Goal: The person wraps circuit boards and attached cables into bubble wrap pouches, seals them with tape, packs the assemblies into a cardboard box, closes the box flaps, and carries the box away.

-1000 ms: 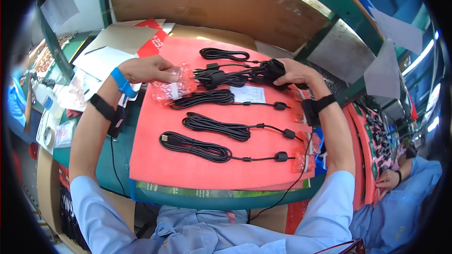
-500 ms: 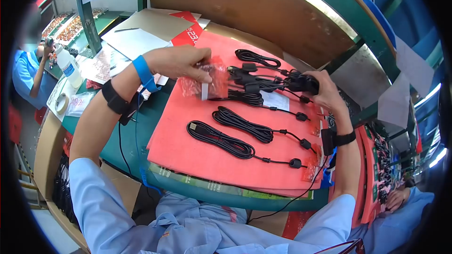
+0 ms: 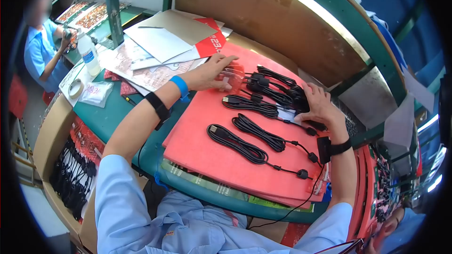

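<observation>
Several coiled black USB cables lie on pink foam sheets (image 3: pixel 193 143). A bundle of these cables (image 3: pixel 275 95) rests at the back, between my two hands. My left hand (image 3: pixel 212 73) is at its left end, thumb and fingers apart around a red plastic bag (image 3: pixel 231 76) on the foam. My right hand (image 3: pixel 322 106) is at the bundle's right end, fingers spread and curved beside the coils, some of them touching. In front lie two separate coiled cables, a middle one (image 3: pixel 259 132) and a nearer one (image 3: pixel 238 145), each with small black lumps along its lead.
Papers (image 3: pixel 165 42) and a red printed sheet (image 3: pixel 209 42) lie at the back left. A clear bottle (image 3: pixel 88 54), a tape roll (image 3: pixel 76 88) and a plastic bag (image 3: pixel 96 93) are further left. A cardboard box (image 3: pixel 52 160) holds more cables. A co-worker (image 3: pixel 44 54) is at far left.
The cable bundle and red bag have come down onto the foam. Both hands have loosened, their fingers now spread. The view has shifted, showing more of the box at left.
</observation>
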The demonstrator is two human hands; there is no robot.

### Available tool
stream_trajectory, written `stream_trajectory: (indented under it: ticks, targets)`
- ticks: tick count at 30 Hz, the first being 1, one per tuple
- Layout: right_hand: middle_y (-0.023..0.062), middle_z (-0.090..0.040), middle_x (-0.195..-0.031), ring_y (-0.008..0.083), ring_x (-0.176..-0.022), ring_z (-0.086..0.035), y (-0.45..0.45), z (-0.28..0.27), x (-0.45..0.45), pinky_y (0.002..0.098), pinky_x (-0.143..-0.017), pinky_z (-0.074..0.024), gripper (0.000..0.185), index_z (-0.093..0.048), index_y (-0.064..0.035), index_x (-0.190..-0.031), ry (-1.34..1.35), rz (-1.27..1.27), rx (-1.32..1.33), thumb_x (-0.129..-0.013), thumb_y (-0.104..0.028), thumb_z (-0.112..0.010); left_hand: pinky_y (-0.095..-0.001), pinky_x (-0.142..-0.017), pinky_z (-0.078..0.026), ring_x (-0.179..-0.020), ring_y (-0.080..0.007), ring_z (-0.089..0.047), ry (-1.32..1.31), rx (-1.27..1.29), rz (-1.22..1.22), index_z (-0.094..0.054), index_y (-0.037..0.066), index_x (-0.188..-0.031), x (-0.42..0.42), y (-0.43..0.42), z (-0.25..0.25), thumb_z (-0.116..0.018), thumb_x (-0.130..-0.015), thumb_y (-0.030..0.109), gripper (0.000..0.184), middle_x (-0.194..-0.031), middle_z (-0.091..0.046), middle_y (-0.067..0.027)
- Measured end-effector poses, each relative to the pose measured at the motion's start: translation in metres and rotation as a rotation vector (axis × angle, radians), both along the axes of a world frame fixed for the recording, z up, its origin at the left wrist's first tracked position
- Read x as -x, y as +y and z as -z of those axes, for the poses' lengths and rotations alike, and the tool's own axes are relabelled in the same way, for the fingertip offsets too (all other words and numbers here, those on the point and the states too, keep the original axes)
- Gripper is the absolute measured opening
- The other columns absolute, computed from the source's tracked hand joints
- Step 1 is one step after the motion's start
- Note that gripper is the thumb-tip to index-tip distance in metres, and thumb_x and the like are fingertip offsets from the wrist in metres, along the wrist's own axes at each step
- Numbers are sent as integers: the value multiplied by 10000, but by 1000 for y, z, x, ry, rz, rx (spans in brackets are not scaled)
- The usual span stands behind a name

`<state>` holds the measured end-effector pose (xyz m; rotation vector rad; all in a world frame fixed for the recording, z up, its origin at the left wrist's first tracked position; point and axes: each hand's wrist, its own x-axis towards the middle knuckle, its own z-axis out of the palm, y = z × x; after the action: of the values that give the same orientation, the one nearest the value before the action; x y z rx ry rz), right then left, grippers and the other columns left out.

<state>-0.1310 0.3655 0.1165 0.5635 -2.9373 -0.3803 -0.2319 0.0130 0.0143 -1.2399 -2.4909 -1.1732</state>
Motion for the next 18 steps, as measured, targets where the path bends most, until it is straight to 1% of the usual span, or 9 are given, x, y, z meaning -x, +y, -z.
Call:
stream_trajectory:
  ticks: [2, 5, 6, 8, 9, 10, 13, 15, 18]
  targets:
    - [177, -486, -1316, 354, -1226, -449, -37, -2, 6, 435, -1016, -383, 784, -418, -84, -1384, 41, -98, 7, -746, -376, -768, -402, -993, -434, -1193, -371, -474, -33, 33, -27, -257, 129, -1475, -3, -2, -7, -774, -785, 212, 866, -1321, -399, -233]
    - [193, -532, -1246, 348, -1180, -502, -124, 5, 29, 423, -1005, -413, 606, -442, -44, -1353, 127, -510, 299, -839, -262, -679, -416, -1031, -402, -1212, -357, -455, -140, -39, 34, -288, 101, -1458, -1, 1, -3, -794, -752, 199, 874, -1335, -409, -212]
    - [193, -532, -1246, 348, -1180, -502, -141, 15, 41, 423, -1005, -413, 606, -442, -44, -1353, 102, -591, 311, -839, -262, -679, -422, -1017, -411, -1190, -356, -471, -32, -55, 32, -325, 85, -1425, 5, 3, 5, -806, -722, 184, 857, -1312, -438, -211]
    - [197, -566, -1173, 351, -1077, -566, -161, 43, 67, 408, -914, -473, 418, -498, -14, -1278, 332, -705, 267, -889, -132, -596, -430, -974, -436, -1147, -353, -517, 111, -148, 13, -426, 35, -1305, 20, 9, 22, -821, -646, 135, 775, -1224, -528, -208]
    - [204, -567, -1152, 365, -1048, -574, -163, 54, 73, 424, -876, -484, 391, -511, -7, -1252, 242, -628, 326, -889, -124, -596, -424, -974, -436, -1138, -364, -533, 47, -196, 5, -449, 16, -1260, 6, 5, 12, -816, -656, 159, 721, -1192, -554, -216]
    - [210, -568, -1130, 380, -1019, -581, -164, 59, 71, 440, -837, -496, 364, -523, 0, -1226, 150, -535, 368, -890, -116, -596, -410, -949, -456, -1121, -378, -552, -55, -123, -107, -426, 6, -1302, 3, 4, 11, -813, -675, 198, 762, -1181, -559, -225]
    - [223, -572, -1084, 392, -973, -591, -160, 50, 60, 436, -773, -506, 344, -522, 7, -1209, 145, -532, 281, -901, -132, -589, -403, -904, -488, -1094, -374, -576, 52, -146, -84, -347, -21, -1392, -1, 0, 14, -809, -712, 256, 867, -1219, -549, -245]
    - [226, -574, -1076, 392, -972, -591, -163, 42, 60, 433, -769, -505, 343, -521, 7, -1206, 170, -528, 217, -904, -141, -588, -406, -909, -484, -1094, -378, -576, -72, -225, -52, -343, -17, -1395, -4, -2, 12, -792, -737, 262, 843, -1235, -540, -248]
    - [219, -572, -1107, 394, -999, -583, -172, 30, 60, 427, -779, -505, 394, -515, 0, -1217, -1, -125, -123, -876, -166, -623, -414, -918, -477, -1095, -386, -576, -298, -366, 63, -334, -10, -1400, 1, -5, 25, -757, -789, 273, 796, -1266, -522, -256]
